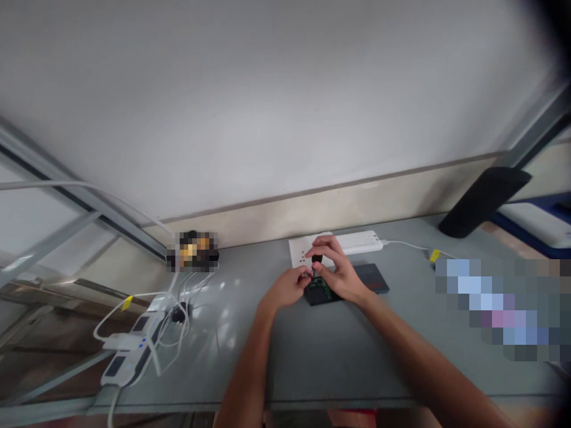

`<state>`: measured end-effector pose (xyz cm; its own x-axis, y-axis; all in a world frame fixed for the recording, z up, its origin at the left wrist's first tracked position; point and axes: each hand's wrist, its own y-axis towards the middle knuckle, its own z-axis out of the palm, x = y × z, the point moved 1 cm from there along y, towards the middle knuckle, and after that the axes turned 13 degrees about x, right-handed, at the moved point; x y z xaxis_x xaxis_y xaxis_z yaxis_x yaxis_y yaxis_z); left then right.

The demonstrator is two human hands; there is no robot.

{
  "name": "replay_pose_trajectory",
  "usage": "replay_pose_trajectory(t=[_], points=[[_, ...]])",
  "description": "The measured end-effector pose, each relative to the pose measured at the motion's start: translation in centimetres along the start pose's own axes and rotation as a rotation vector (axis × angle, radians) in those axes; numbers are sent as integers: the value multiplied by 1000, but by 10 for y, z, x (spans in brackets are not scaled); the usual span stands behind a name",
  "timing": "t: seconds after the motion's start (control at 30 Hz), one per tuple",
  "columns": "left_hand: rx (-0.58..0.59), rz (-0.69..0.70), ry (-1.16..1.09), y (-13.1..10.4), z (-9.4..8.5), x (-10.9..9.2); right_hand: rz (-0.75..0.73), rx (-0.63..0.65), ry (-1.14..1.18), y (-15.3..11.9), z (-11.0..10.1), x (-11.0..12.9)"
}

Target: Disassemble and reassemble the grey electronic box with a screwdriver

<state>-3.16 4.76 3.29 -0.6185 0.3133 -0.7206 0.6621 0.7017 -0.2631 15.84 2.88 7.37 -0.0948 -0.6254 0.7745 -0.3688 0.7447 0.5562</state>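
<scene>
A dark device with a green circuit board lies on the grey table, partly under my hands. My right hand grips a small tool with a black handle, its thin shaft pointing down at the board's upper edge. My left hand is closed beside the shaft, fingertips pinched at the board's upper left; what they hold is too small to make out. Behind my hands lies a white sheet with small dark dots. A dark flat panel sits right of the device.
A white power strip lies at the back, its cable running right. Another power strip with tangled white cables is at the left edge. A black cylinder leans at the back right. Blurred items lie at the right and back left.
</scene>
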Motion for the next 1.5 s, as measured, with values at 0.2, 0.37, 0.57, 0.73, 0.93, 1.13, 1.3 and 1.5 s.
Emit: replay_pose_trajectory(t=[0.2,0.37,0.57,0.73,0.93,1.13,1.3,1.5], points=[[6,9,11,0,0,1,31,14,64,0,-4,-4],[3,3,13,-1,-1,-3,56,29,156,-2,-3,-13],[19,-26,8,-1,-2,-5,23,-144,57,0,-7,-14],[14,-14,1,0,-2,-3,101,-55,184,-2,-12,-20],[21,-20,20,0,-3,-5,77,-71,150,-1,-9,-17],[22,-23,44,1,-3,-5,73,-101,91,0,-9,-15],[16,-10,28,1,-3,-4,110,-31,193,-1,-9,-18],[17,-3,34,1,-3,-3,52,-96,80,0,-9,-11]])
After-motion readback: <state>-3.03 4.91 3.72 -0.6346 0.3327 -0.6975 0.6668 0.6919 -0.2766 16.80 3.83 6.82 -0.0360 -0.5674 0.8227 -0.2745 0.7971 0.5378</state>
